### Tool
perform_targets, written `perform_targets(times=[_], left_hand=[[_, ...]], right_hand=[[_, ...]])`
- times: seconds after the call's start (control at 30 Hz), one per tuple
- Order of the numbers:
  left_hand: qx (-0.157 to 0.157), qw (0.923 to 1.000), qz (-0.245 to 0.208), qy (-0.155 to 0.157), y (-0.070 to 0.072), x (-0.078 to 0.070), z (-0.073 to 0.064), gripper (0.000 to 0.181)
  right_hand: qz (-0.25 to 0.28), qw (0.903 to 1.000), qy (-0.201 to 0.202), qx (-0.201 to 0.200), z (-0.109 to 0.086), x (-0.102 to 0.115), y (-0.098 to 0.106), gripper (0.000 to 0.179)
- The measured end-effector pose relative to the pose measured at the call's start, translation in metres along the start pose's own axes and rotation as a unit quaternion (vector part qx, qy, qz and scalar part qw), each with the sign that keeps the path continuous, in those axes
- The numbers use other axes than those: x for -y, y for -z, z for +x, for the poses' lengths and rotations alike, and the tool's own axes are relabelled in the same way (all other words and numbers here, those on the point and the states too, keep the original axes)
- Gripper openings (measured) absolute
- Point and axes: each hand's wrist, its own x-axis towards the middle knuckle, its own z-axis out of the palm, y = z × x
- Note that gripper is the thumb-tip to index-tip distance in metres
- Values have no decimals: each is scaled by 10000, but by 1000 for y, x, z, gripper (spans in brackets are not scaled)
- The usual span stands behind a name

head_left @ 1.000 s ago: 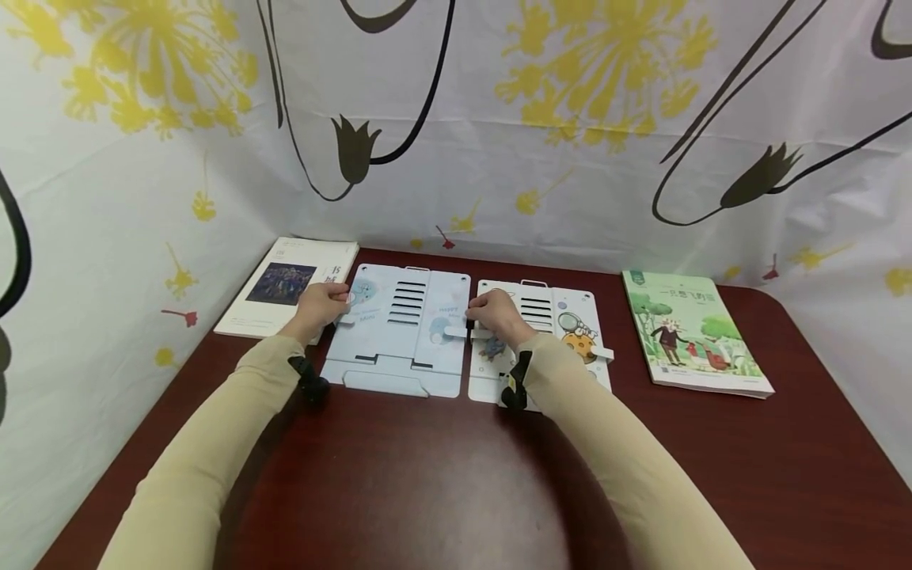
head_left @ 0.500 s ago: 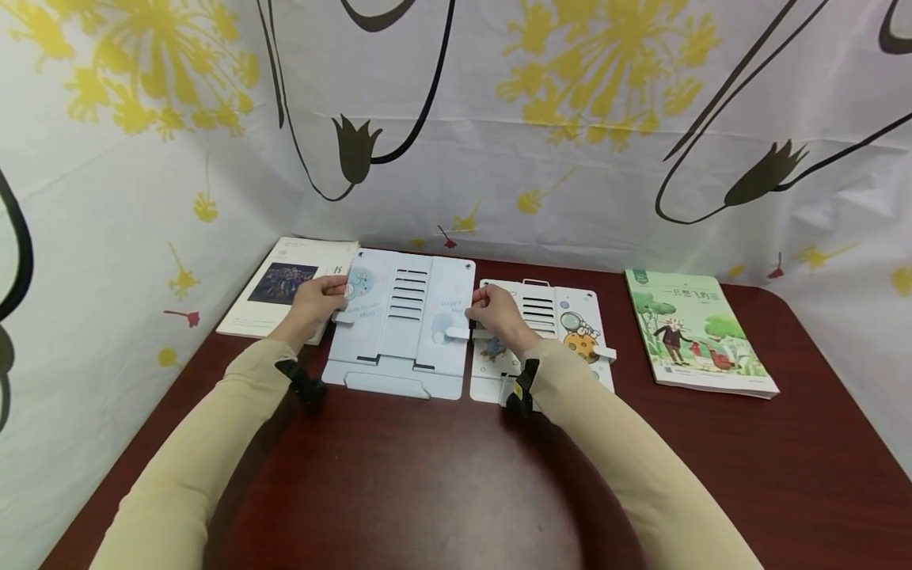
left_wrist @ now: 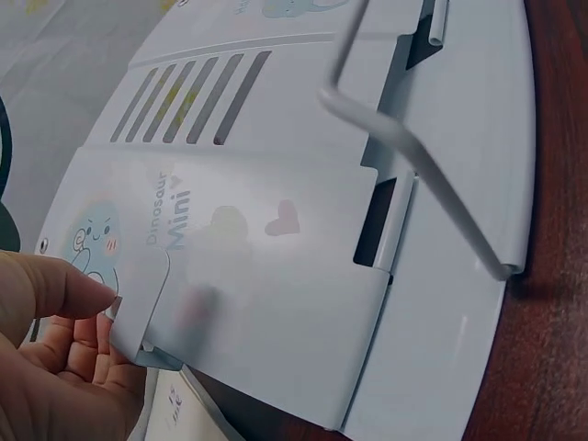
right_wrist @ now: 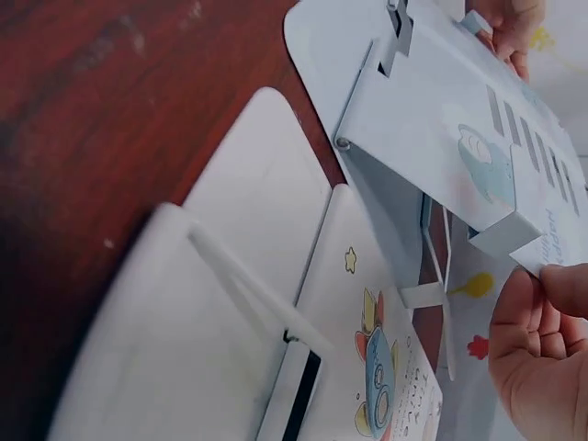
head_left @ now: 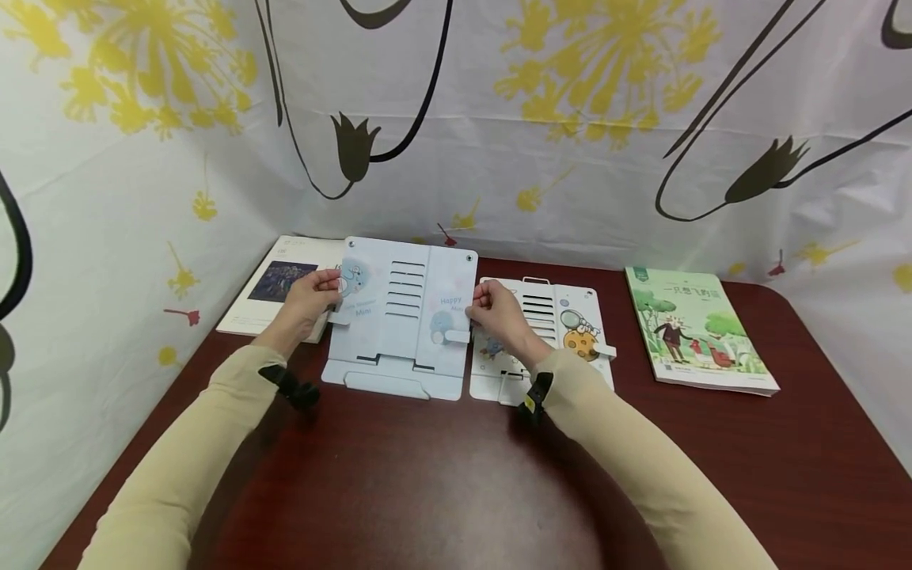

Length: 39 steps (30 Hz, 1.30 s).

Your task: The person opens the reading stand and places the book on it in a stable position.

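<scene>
A pale blue folding book stand with dinosaur prints has its slotted back panel tilted up from its base, which lies on the table. My left hand pinches the panel's left edge, thumb in front, near a small page clip. The right hand pinches the opposite edge just above the other page clip. In the right wrist view, a gap shows between the raised panel and the base, with wire supports behind.
A white book stand with an astronaut print lies flat to the right, partly under my right arm. Beyond it is a green picture book. A white book lies at the left, overlapped by my left hand. A patterned cloth hangs behind.
Both hands have raised the back panel of the pale blue stand from nearly flat to a steeper tilt. Its base stays in place, and the other stand and the books have not moved.
</scene>
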Motion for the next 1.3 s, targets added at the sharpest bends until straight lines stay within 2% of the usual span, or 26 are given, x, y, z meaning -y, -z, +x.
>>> perform_targets(times=[0.23, 0.57, 0.83, 0.97, 1.03, 1.13, 1.2, 1.23, 1.3], left_hand=[[154, 9996, -192, -107, 5, -4, -9, 52], [470, 9985, -240, -157, 12, -4, -13, 52], [653, 9975, 23, -281, 13, -9, -13, 52], [529, 9976, 99, -427, 13, -16, -12, 50], [231, 9975, 197, -639, 12, -21, -13, 48], [-452, 9897, 284, -1330, 10, -33, -15, 43], [-865, 9754, 375, -1993, 6, -43, -17, 39], [-1014, 9658, 470, -2339, 4, -49, -19, 37], [-1118, 9438, 695, -3032, -2, -61, -21, 33]], right_hand=[[277, 9993, 251, 3, -8, 2, 0, 18], [93, 9977, 667, -112, -17, 2, 0, 17], [131, 9966, 803, -134, -22, 0, -1, 17], [-15, 9954, 933, -211, -25, -1, -1, 16], [-20, 9947, 995, -248, -26, -2, -2, 16], [-96, 9937, 1075, -299, -27, -3, -3, 15], [-166, 9926, 1155, -343, -28, -3, -4, 15], [-213, 9918, 1201, -374, -29, -3, -3, 15], [-267, 9907, 1269, -411, -31, -2, -3, 15]])
